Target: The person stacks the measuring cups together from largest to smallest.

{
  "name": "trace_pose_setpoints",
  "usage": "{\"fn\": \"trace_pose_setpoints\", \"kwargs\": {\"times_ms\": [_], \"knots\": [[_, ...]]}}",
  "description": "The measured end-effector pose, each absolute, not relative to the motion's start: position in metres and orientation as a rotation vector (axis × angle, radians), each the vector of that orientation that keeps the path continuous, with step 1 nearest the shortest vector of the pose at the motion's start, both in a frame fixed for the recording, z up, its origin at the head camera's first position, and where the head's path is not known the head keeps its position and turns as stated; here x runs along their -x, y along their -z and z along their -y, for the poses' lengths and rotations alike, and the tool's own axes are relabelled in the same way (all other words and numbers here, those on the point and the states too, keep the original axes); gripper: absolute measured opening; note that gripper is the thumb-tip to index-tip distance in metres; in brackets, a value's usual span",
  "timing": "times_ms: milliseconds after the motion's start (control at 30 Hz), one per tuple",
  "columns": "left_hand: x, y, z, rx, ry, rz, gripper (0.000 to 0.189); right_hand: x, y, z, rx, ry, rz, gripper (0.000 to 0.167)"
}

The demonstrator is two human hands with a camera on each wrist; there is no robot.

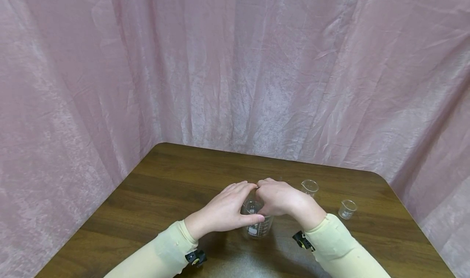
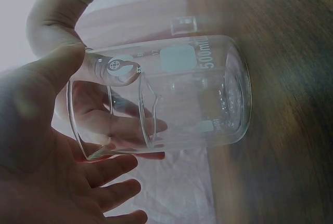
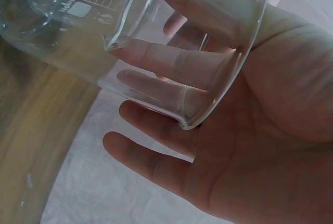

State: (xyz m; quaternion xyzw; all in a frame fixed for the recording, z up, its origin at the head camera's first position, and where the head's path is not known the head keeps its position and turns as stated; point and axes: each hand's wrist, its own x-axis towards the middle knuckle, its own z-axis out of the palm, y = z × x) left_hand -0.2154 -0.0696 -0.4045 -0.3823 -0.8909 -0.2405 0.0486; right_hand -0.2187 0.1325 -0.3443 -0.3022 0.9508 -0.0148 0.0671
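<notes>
While your left hand [image 1: 227, 210] wraps the upper part of the large beaker [image 1: 257, 229], thumb on the near side and fingers on the far side, your right hand [image 1: 282, 198] dips its thumb and a finger inside the mouth. That large beaker stands upright on the desk [image 1: 165, 176], in front of you and between your two wrists. The head view mostly hides what your right hand does; the two wrist views, through the glass, show one smaller nested beaker [image 3: 93, 7] inside, its rim pinched by your right thumb and finger. You can't tell from any view whether its base touches the bottom. Only your left wrist view shows the "500ml" print up close, while your right wrist view brings out the nested beaker's spout, next to a fingertip, and its numbered scale. The head view alone gives you both loose ones: a far loose beaker [image 1: 310, 187], just beyond your right wrist, and a near loose beaker [image 1: 346, 210], farther to the right. Counted up, you have four beakers to be sure of: one large, one nested, two loose. You also see two pale yellow sleeves, two black wrist devices, and the pink curtain [image 1: 257, 86] behind.
</notes>
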Motion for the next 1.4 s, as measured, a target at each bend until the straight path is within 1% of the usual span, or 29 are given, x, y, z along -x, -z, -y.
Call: {"fn": "trace_pose_setpoints", "kwargs": {"times_ms": [267,433,767,933,1167,1400], "knots": [[0.216,0.406,0.07,1.17,0.744,2.716,0.081,0.218,0.343,-0.136,0.899,0.117,-2.854,0.019],[0.217,0.406,0.071,1.184,0.754,2.694,0.079,0.218,0.344,-0.139,0.909,0.167,-2.857,0.025],[0.216,0.406,0.07,1.183,0.733,2.693,0.078,0.214,0.348,-0.15,1.015,0.281,-2.926,0.023],[0.216,0.406,0.071,1.157,0.732,2.724,0.082,0.209,0.348,-0.157,1.027,0.336,-2.989,0.025],[0.216,0.406,0.07,1.135,0.725,2.74,0.086,0.203,0.349,-0.165,1.061,0.367,-3.047,0.022],[0.215,0.405,0.07,1.14,0.735,2.729,0.085,0.197,0.351,-0.17,1.032,0.449,-3.093,0.03]]}}
